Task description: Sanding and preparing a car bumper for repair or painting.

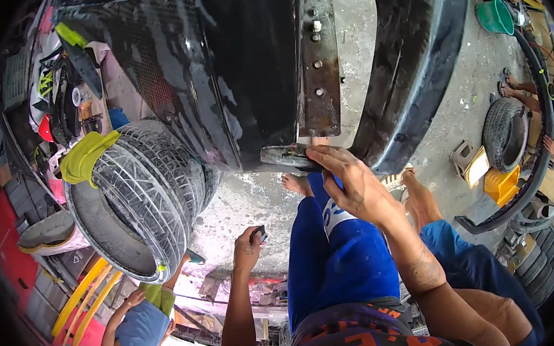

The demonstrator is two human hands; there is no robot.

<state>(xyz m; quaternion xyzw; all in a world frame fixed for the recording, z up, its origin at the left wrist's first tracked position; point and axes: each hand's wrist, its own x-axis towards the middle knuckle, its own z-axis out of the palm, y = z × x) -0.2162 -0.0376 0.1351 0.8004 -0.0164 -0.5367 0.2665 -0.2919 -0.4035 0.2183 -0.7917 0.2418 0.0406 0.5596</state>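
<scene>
A large glossy black curved panel (pixel 252 64), with grey smudges and a mesh section, fills the upper middle. At its lower end sits a short dark rounded piece (pixel 285 156); whether it is part of the panel I cannot tell. My right hand (pixel 359 189) reaches up to it, fingers stretched and fingertips against its right end, thumb apart. A rusty metal strip (pixel 320 72) with a row of bolts runs just above those fingers. Lower and to the left, my left hand (pixel 247 250) is closed around a small dark object (pixel 260 234), too small to name.
A second black curved panel (pixel 412 71) hangs at right. Dusty tyres (pixel 143 203) stand at left under a yellow-green cloth (pixel 87 155). A person in blue (pixel 137 333) is at lower left. At right are another tyre (pixel 504 135), a yellow container (pixel 502 184) and a green bucket (pixel 494 17).
</scene>
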